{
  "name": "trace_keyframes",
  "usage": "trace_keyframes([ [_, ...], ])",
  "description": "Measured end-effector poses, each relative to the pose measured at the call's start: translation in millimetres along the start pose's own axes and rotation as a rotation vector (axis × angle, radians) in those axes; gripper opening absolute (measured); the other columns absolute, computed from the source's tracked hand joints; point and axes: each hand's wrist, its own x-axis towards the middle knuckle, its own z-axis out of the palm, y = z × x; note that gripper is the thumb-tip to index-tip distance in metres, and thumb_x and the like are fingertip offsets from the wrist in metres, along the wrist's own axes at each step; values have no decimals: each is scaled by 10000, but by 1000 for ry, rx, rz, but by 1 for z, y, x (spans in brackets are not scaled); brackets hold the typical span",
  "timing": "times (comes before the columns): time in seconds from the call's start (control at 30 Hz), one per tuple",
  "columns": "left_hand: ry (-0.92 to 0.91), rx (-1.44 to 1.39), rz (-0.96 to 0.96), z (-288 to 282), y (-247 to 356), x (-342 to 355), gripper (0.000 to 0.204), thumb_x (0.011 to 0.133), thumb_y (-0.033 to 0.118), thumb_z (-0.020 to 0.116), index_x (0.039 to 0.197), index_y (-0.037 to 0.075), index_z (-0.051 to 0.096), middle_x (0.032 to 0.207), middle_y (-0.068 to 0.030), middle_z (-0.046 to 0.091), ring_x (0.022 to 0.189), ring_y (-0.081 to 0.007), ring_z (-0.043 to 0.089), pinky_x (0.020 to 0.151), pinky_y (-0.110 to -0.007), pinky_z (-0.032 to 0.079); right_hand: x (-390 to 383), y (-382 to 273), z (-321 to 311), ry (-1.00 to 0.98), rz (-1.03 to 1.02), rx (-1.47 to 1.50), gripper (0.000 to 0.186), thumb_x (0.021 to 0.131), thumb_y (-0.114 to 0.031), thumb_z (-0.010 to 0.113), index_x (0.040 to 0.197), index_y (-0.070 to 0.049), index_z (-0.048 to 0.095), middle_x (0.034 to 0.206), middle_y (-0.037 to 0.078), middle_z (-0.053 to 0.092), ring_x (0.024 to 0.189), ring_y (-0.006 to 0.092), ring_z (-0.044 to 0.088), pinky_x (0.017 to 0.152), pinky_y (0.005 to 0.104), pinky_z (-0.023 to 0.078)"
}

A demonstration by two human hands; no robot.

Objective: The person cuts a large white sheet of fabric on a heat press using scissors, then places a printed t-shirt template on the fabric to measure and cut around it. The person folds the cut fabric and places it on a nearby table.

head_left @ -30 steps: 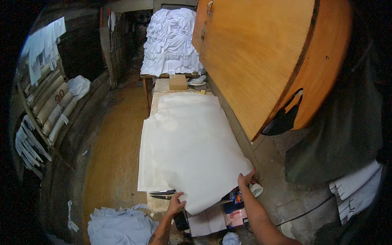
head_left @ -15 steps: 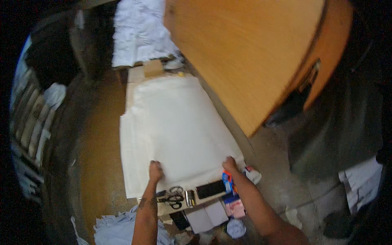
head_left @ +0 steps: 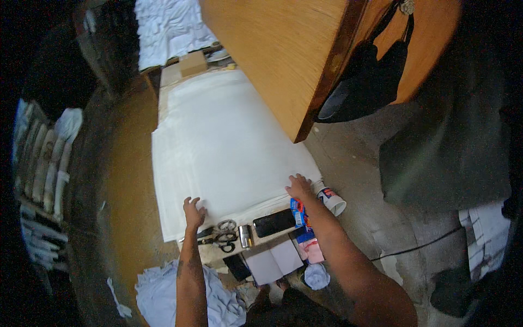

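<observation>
My left hand [head_left: 194,211] is open, fingers apart and slightly curled, on or just over the lower left part of a large white sheet stack [head_left: 223,144] on a long table. My right hand [head_left: 298,188] is open on or just over the sheet's lower right edge. Along the near edge lie scissors [head_left: 226,238], a metal cylinder [head_left: 244,236], a black phone [head_left: 274,222] and a blue-red packet [head_left: 298,212]. A white cup [head_left: 333,203] with a printed band sits at the right corner. Below are an open notebook [head_left: 275,264] and a dark flat item [head_left: 236,267].
A wooden panel [head_left: 278,60], a black bag hanging on it [head_left: 362,87], stands along the table's right. White cloth piles [head_left: 169,32] [head_left: 177,297] are at the far end and lower left, a rack of rolls [head_left: 43,163] left, a dark cable [head_left: 414,248] on the floor right.
The sheet's near edge, held by both hands earlier, now lies back, uncovering the phone and metal cylinder. Both hands have moved up the table and opened. The view has tilted down.
</observation>
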Motion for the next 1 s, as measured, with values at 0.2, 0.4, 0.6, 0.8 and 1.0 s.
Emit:
trace_keyframes([
  [0.2,378,-118,-215,-56,-29,-267,331,783,43,614,1112,22,591,1291,-221,455,1214,-387,432,1003,-434,361,-7,1,-16,145,-63,-68,642,825,-503,578,1339,-134,472,1411,226,387,1297,376,384,1049,560,282],
  [0.4,139,63,-970,-76,6,-661,392,780,193,614,1112,-13,583,1122,-196,543,1132,-362,486,914,-462,434,13,16,-7,134,-237,-127,787,708,-569,675,1333,-135,474,1320,212,496,1246,383,440,1018,507,373],
  [0.6,-49,-164,-1693,-22,138,-918,426,777,250,646,1130,16,601,1095,-181,601,1050,-337,563,909,-449,449,-3,-15,8,228,-166,-205,582,809,-331,632,1304,-66,479,1371,183,442,1321,328,340,1041,516,338],
  [0.8,254,-483,-1790,58,216,-993,428,796,277,644,1141,26,603,1095,-179,619,997,-330,596,859,-442,476,-209,-167,111,340,-944,91,381,779,-128,597,1135,6,569,1128,244,539,1033,406,523,884,478,423],
  [1.0,604,-560,-1569,93,215,-1018,431,816,304,641,1152,35,605,1096,-178,637,945,-323,629,809,-435,502,-551,-233,244,-907,-1764,-125,457,840,-351,630,1166,-31,612,1088,170,654,962,310,641,827,402,498],
])
